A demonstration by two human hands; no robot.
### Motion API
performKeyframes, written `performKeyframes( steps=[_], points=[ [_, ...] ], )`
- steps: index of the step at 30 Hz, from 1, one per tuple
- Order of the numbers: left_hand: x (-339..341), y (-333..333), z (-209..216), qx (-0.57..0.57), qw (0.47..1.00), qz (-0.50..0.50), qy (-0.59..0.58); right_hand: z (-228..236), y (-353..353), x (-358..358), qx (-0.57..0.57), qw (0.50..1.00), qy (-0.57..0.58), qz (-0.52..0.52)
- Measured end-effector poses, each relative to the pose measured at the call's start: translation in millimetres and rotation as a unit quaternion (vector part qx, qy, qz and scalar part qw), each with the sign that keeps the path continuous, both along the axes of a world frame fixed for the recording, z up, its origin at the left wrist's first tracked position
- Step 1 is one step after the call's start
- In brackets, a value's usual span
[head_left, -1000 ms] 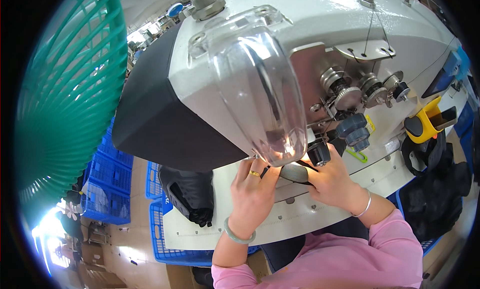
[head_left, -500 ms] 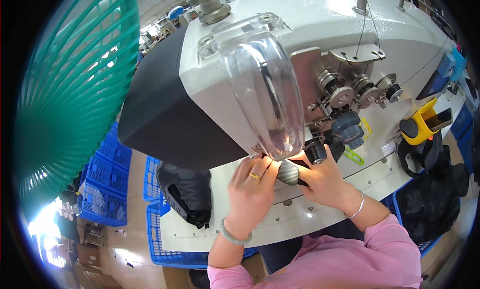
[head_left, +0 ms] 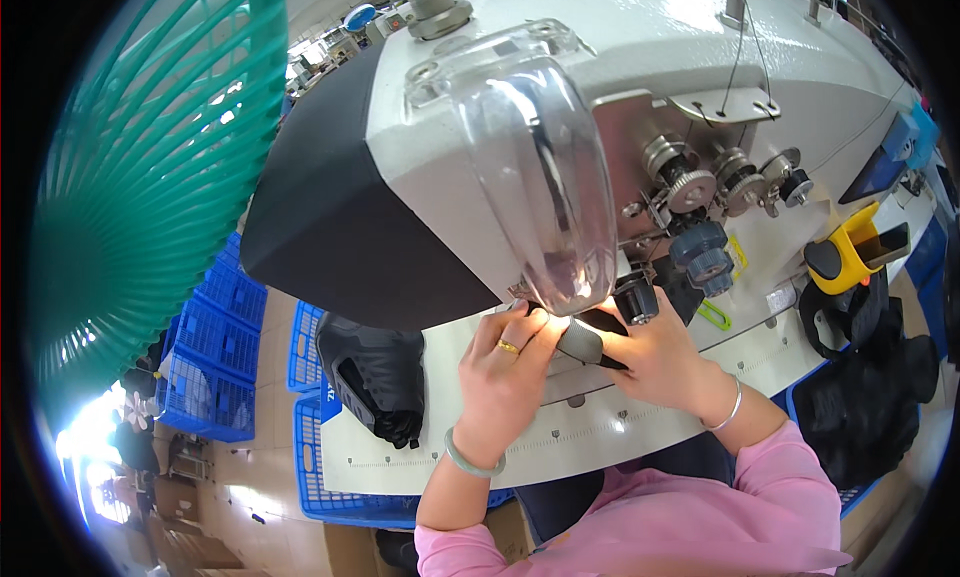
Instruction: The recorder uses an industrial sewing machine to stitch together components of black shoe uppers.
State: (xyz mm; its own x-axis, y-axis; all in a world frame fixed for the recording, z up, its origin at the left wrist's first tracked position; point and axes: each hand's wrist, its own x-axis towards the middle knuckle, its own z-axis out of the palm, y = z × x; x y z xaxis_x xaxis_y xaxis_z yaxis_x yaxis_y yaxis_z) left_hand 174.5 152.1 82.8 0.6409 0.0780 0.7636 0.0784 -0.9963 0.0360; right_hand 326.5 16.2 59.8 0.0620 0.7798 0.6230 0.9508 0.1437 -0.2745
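A grey and black fabric piece [head_left: 580,344] is held under the head of a white sewing machine [head_left: 425,157], in the lit spot below its clear plastic guard [head_left: 540,187]. My left hand [head_left: 503,372] grips the piece's left side with bent fingers, a gold ring on one of them. On the other side my right hand [head_left: 668,362] closes on it, thumb toward the grey part and fingers further in. The machine's guard and black knob [head_left: 636,299] hide the needle and some fingertips. Left of my hands, a black shoe upper [head_left: 375,377] lies on the white table [head_left: 450,472].
A green fan [head_left: 150,177] stands close at the left. Blue crates [head_left: 210,392] are stacked on the floor. Behind my right hand lie a light-green tool [head_left: 714,315] and, further right, a yellow holder [head_left: 853,252]. Black uppers [head_left: 855,417] fill a crate at the right.
The held piece has turned slightly, and its grey part now shows smoother and narrower. Both hands keep their grip with small shifts. The whole view has moved a little.
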Motion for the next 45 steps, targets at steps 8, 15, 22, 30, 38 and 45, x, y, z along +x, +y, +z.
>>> performKeyframes(
  steps=[8,15,22,30,38,45],
  points=[
    [1,-2,2,0.01,1.0,0.01,0.009,-7,3,-3,0.051,0.998,-0.029,-0.011],
    [4,-10,5,0.029,0.999,0.031,0.011,-17,10,-7,0.082,0.995,-0.038,-0.033],
    [5,-3,4,-0.155,0.988,0.003,-0.013,-15,20,-7,0.101,0.991,0.09,0.023],
    [1,6,4,0.02,1.0,0.008,-0.023,1,10,2,0.073,0.997,0.001,0.026],
    [-6,1,10,0.041,0.998,0.004,0.038,2,3,2,0.039,0.997,-0.071,-0.013],
    [-2,-3,8,0.039,0.998,0.01,0.045,1,-2,8,0.006,0.997,-0.073,-0.022]
  ],
)
